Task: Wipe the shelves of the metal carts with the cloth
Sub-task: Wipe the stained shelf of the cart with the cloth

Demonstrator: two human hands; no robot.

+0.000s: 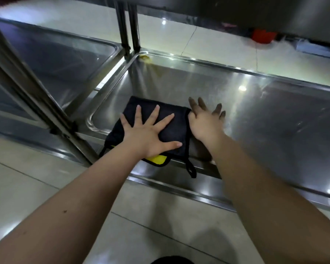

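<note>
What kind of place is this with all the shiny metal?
Probably a restaurant or canteen kitchen: stainless steel cart shelves stand side by side on a pale tiled floor, with a wiping cloth.

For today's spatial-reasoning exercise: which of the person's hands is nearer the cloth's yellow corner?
Left. The left hand presses flat on the black cloth, its heel right by the yellow corner; the right hand is beside the cloth's right edge, farther off.

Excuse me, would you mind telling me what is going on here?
A person is wiping the low shelf of a shiny metal cart. The left hand presses a folded black cloth with a yellow underside flat on the shelf, fingers spread. The right hand lies open at the cloth's right edge. A second metal cart stands alongside.
</note>
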